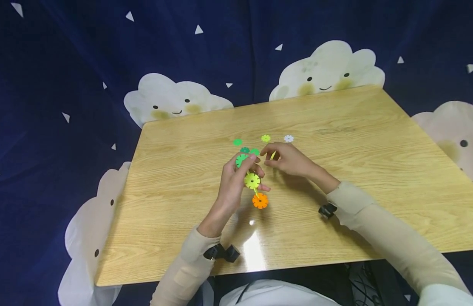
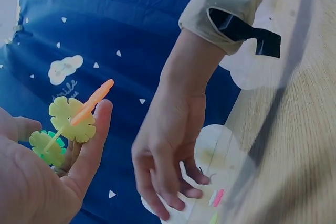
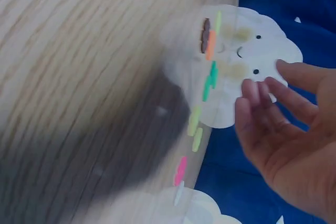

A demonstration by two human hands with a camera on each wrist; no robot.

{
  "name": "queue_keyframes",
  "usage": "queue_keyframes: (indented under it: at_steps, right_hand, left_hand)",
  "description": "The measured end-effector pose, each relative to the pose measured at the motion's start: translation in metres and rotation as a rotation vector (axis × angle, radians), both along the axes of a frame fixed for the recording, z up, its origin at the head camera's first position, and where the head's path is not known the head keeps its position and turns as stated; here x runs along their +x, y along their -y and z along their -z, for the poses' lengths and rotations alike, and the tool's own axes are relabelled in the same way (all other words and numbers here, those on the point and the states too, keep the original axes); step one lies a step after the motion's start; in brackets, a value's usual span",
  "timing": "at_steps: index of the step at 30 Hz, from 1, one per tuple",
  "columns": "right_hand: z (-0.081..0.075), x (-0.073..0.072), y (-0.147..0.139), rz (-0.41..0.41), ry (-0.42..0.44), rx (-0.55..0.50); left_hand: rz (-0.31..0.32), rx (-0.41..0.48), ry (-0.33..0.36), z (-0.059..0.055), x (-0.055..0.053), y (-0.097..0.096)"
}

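My left hand (image 1: pixel 229 185) holds a joined chain of notched plastic snowflake discs above the table. In it are a green disc (image 1: pixel 241 160) by the thumb, a yellow disc (image 1: pixel 252 181) and an orange disc (image 1: pixel 260 201) at the near end. The left wrist view shows the orange disc (image 2: pixel 93 102) edge-on, slotted beside a yellow disc (image 2: pixel 58 109). To the right, my right hand (image 1: pixel 291 160) hovers over the table with loosely bent fingers. The right wrist view shows nothing in its grasp. A bit of yellow (image 1: pixel 273 155) shows between its fingers in the head view.
Loose discs lie just beyond the hands: a green one (image 1: pixel 238 142), a dark green one (image 1: pixel 244 150), a yellow one (image 1: pixel 265 138) and a white one (image 1: pixel 288 138). Brown (image 3: pixel 205 36) and pink (image 3: pixel 180 170) discs appear in the right wrist view. A dark blue curtain (image 1: pixel 221 51) hangs behind the wooden table (image 1: pixel 163 204).
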State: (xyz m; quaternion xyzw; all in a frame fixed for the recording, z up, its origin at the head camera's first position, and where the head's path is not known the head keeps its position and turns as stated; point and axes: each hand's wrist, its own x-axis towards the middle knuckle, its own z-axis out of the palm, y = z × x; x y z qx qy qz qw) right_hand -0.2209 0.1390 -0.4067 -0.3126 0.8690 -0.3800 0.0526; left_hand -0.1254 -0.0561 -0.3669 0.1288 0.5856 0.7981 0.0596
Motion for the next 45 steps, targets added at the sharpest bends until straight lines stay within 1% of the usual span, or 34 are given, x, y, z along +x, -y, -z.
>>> queue_keyframes:
  at_steps: [2,6,8,10,14,20,25,28,31,33,36,39,41,44,45]
  right_hand:
    - [0.005,-0.003,0.004,-0.002,0.031,0.039]
    - [0.012,-0.007,0.01,-0.01,0.122,0.144]
    - [0.016,-0.008,0.013,-0.017,0.142,0.203]
    - [0.017,-0.009,0.016,-0.028,0.131,0.245]
    - [0.019,-0.009,0.023,-0.043,0.091,0.268]
    - [0.015,-0.005,0.031,-0.039,0.084,0.317]
    - [0.016,-0.003,0.036,-0.07,0.046,0.292]
    - [0.019,-0.001,0.036,-0.121,0.034,0.255]
    - [0.02,0.002,0.034,-0.162,0.056,0.246]
    - [0.019,0.004,0.031,-0.186,0.072,0.235]
    - [0.02,0.006,0.029,-0.232,0.097,0.183]
    - [0.023,0.006,0.029,-0.279,0.103,0.122]
    - [0.024,0.007,0.029,-0.288,0.097,0.106]
    - [0.025,0.009,0.029,-0.265,0.085,0.116]
    - [0.025,0.009,0.028,-0.266,0.091,0.111]
  left_hand:
    - [0.001,-0.003,-0.001,0.0,0.0,0.0]
    - [0.0,-0.015,-0.003,-0.001,0.0,0.0]
    - [0.0,-0.026,0.001,-0.002,0.0,0.001]
    - [-0.002,-0.039,0.005,-0.003,0.0,0.001]
    - [-0.003,-0.049,0.004,-0.004,0.001,0.003]
    - [-0.005,-0.031,0.0,-0.004,0.0,0.004]
    - [-0.014,-0.047,-0.015,-0.004,-0.001,0.004]
    - [-0.007,-0.054,-0.01,-0.004,0.0,0.003]
    - [-0.004,-0.075,-0.012,-0.003,0.001,0.003]
    - [-0.016,-0.099,-0.017,-0.003,0.001,0.002]
    - [-0.018,-0.121,-0.027,-0.003,0.001,0.002]
    - [-0.005,-0.111,-0.032,-0.004,0.002,0.001]
    - [-0.001,-0.112,-0.04,-0.003,0.001,0.001]
    - [-0.025,-0.147,-0.053,-0.003,0.001,0.0]
    - [-0.025,-0.146,-0.049,-0.002,0.001,0.0]
